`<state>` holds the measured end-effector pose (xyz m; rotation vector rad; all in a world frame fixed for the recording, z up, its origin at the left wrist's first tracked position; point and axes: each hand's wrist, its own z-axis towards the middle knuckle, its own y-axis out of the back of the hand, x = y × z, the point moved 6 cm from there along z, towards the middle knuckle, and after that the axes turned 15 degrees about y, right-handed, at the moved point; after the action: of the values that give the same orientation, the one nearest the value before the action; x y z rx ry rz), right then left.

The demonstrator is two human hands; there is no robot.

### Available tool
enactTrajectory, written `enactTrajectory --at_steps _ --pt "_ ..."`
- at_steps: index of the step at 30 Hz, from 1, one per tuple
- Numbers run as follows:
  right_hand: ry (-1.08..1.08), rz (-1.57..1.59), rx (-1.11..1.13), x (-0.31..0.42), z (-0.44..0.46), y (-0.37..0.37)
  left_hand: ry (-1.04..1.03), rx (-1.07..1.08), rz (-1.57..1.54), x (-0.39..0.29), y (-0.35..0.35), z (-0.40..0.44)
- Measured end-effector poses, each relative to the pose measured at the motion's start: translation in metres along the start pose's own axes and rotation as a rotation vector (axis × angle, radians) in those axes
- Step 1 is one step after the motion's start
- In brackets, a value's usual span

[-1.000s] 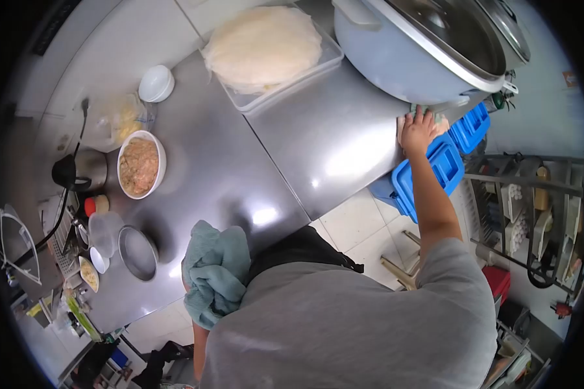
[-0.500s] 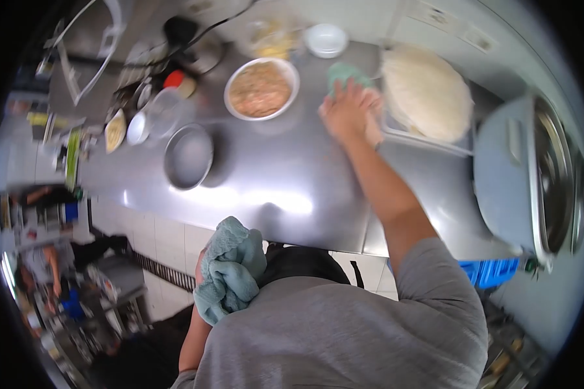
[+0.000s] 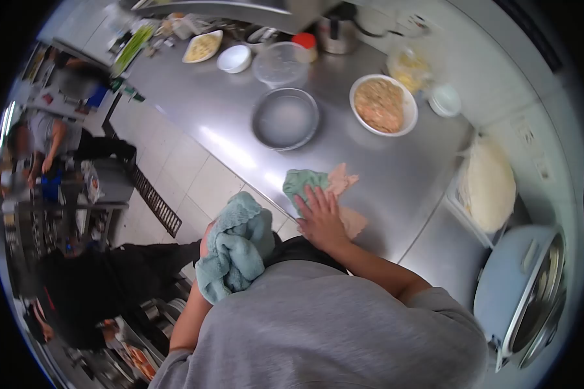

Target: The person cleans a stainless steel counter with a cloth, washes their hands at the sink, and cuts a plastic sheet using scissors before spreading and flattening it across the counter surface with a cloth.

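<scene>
My right hand (image 3: 321,217) lies with spread fingers on a green and pink cloth (image 3: 305,183), pressed flat on the steel table (image 3: 396,172) near its front edge. Bunched at my left side is a thick teal towel (image 3: 237,249). It covers most of my left hand (image 3: 207,240), whose fingers are hidden. Beyond the cloth stands a round metal pan (image 3: 285,118). To its right a white bowl (image 3: 383,105) holds a pinkish minced mixture.
Along the back are a clear plastic lid (image 3: 280,63), small white bowls (image 3: 234,59) and a red-capped jar (image 3: 305,47). On the right are a tray of pale sheets (image 3: 490,188) and a large pot (image 3: 512,285). Other people (image 3: 52,139) work at the left.
My right hand has moved with the cloth from the table's right end, past the tray, to the front edge near my body. The view has turned left. The teal towel remains at my left side.
</scene>
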<state>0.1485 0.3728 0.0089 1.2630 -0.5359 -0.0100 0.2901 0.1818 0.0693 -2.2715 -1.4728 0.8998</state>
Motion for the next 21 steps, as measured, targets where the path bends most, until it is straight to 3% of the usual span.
enactTrajectory --at_steps 5,10,14,17,18,21 --pt "0.226 -0.066 0.020 0.033 0.093 -0.034 -0.004 0.044 -0.094 -0.023 0.012 -0.007" --pt "0.252 -0.096 -0.049 0.040 0.179 -0.063 -0.064 0.095 0.001 -0.063 0.024 -0.012" --pt "0.230 -0.080 -0.064 0.045 0.258 -0.084 -0.145 -0.044 0.073 -0.106 0.044 -0.012" --pt "0.216 -0.063 -0.048 0.048 0.321 -0.100 -0.408 -0.455 0.561 -0.150 0.134 -0.006" --pt "0.209 -0.055 -0.044 0.048 0.341 -0.106 -0.272 -0.282 0.184 -0.175 0.094 -0.014" --pt "0.162 -0.055 -0.081 0.038 0.405 -0.118 -0.449 -0.454 0.400 -0.257 0.176 0.019"
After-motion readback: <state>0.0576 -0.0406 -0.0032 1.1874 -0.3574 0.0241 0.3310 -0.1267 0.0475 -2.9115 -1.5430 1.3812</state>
